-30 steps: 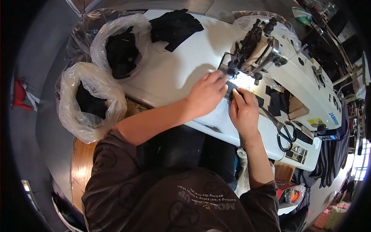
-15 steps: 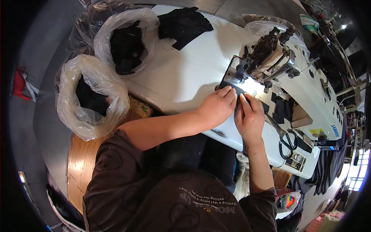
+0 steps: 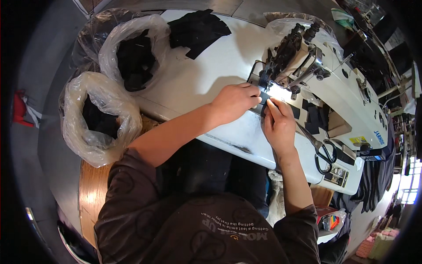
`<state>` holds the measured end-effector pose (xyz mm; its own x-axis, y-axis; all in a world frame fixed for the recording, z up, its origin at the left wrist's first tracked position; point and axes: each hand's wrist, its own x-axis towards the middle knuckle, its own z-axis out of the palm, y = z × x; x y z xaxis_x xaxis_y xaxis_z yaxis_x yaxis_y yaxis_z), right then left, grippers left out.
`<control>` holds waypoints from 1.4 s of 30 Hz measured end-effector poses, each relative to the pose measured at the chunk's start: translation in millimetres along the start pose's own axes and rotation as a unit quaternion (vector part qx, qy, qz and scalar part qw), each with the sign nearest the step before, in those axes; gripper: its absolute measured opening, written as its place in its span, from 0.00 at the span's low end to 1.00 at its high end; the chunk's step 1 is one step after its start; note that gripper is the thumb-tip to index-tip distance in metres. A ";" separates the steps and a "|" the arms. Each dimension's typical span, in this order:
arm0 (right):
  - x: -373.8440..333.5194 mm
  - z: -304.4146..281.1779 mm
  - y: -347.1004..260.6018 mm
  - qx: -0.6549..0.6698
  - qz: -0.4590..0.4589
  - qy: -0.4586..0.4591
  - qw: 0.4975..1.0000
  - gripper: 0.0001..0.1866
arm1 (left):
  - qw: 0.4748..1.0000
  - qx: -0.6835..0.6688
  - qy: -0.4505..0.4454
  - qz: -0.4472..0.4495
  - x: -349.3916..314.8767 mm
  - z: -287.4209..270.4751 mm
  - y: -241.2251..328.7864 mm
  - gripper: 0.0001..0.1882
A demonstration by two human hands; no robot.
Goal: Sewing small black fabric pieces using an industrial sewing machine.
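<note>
A small piece of black cloth (image 3: pixel 264 97) lies just right of the frame's middle, beside the lit needle area of a white sewing machine (image 3: pixel 358 112). The left hand (image 3: pixel 235 103) has its fingers bent down on the cloth's left side; the right hand (image 3: pixel 281 125) is partly curled, fingertips on its lower right edge. Whether either hand pinches the cloth or only presses it, I cannot tell.

The white table (image 3: pixel 198 86) runs diagonally from upper left to lower right, its surface showing between the hands and the dark fabric (image 3: pixel 200 33) at upper left. Black-handled scissors (image 3: pixel 317 144) lie near the right wrist. Two clear plastic bags (image 3: pixel 70 127) of black pieces stand at left, above a wooden board (image 3: pixel 90 193); grey floor (image 3: pixel 37 158) lies beyond.

The table's front edge passes under both forearms, and the machine's arm bounds the space at right. Fingers and the machine head hide part of the cloth; the needle is lost in glare. The crowded right rim is bent and hard to make out.
</note>
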<state>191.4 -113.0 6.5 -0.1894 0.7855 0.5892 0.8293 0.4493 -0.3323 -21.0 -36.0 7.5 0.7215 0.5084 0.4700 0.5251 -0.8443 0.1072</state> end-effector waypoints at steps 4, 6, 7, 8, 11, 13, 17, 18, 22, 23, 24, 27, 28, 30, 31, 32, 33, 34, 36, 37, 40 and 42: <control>-0.2 -0.5 -1.3 -0.008 0.006 -0.002 1.000 0.15 | 1.000 0.000 0.011 -0.003 -0.7 -0.2 1.5 0.15; -0.3 -0.5 -2.1 -0.007 0.006 0.003 1.000 0.15 | 1.000 -0.003 0.011 -0.003 -0.5 -0.6 2.1 0.15; -0.2 -0.4 -2.5 -0.005 0.006 0.007 1.000 0.15 | 1.000 -0.003 0.012 -0.003 -0.7 -1.0 2.7 0.15; -0.2 -0.5 -2.6 -0.005 0.006 0.007 1.000 0.15 | 1.000 0.001 0.005 -0.005 -0.7 -1.9 4.2 0.15; 0.9 -1.0 -3.9 -0.009 -0.009 0.006 1.000 0.15 | 1.000 0.008 0.008 0.008 -1.1 -1.2 3.8 0.15; 3.6 -0.1 -4.9 -0.018 -0.006 0.000 1.000 0.16 | 1.000 0.011 0.017 0.023 -0.3 0.0 0.6 0.15; 6.7 3.9 -1.6 -0.030 0.000 -0.003 1.000 0.16 | 0.998 0.031 -0.052 0.022 8.6 -4.9 -4.5 0.17; 6.3 4.0 -2.7 -0.038 0.002 -0.001 0.999 0.16 | 0.997 0.036 -0.063 0.026 9.5 -5.1 -5.4 0.17; 7.1 7.0 -3.2 -0.049 0.009 0.004 0.999 0.16 | 0.998 0.045 -0.008 0.036 7.8 -0.3 -1.9 0.08; 7.9 7.8 -2.5 -0.049 0.010 0.004 0.999 0.16 | 0.998 0.055 -0.024 0.029 9.1 0.7 -1.8 0.13; 9.1 8.9 -1.5 -0.062 0.011 0.004 0.998 0.16 | 0.997 0.065 -0.040 0.021 10.7 1.8 -1.9 0.17; 10.4 13.0 1.7 -0.068 0.024 -0.003 0.997 0.17 | 0.994 0.066 -0.090 -0.006 20.6 2.3 -5.2 0.19; 10.6 13.6 2.6 -0.061 0.036 -0.008 0.997 0.17 | 0.994 0.066 -0.089 -0.006 23.9 4.5 -7.7 0.19; 10.6 13.2 1.6 -0.062 0.041 -0.012 0.997 0.18 | 0.997 0.057 -0.052 -0.002 26.0 9.0 -13.3 0.20; 10.6 12.8 1.0 -0.062 0.048 -0.016 0.997 0.19 | 0.997 0.057 -0.052 -0.003 25.2 11.2 -14.7 0.20; 10.8 12.0 0.9 -0.063 0.049 -0.016 0.997 0.19 | 0.998 0.050 -0.048 0.000 26.0 12.1 -15.2 0.20; 11.0 11.3 0.6 -0.071 0.045 -0.018 0.996 0.19 | 0.998 0.043 -0.044 0.003 26.6 12.8 -15.6 0.20; 11.0 11.1 0.6 -0.080 0.042 -0.020 0.996 0.20 | 0.998 0.042 -0.044 0.003 26.9 13.4 -15.9 0.20; 10.8 11.9 0.4 -0.081 0.042 -0.018 0.996 0.20 | 0.999 0.033 -0.028 0.010 25.6 15.0 -17.3 0.20; 10.6 12.3 0.2 -0.083 0.041 -0.016 0.996 0.20 | 0.999 0.033 -0.029 0.011 24.9 15.7 -18.0 0.20; 10.2 12.3 0.0 -0.092 0.045 -0.020 0.995 0.20 | 0.999 0.041 -0.025 0.013 25.0 18.1 -18.7 0.21; 10.2 12.1 2.1 -0.099 0.046 -0.019 0.994 0.20 | 0.998 0.057 0.007 0.021 26.9 19.7 -19.8 0.16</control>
<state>184.9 -98.9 3.0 -0.1254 0.8362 0.5339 0.9302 0.2862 -0.2297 -3.1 -2.3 0.7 0.7383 0.4702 0.4836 0.5427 -0.8399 -0.0120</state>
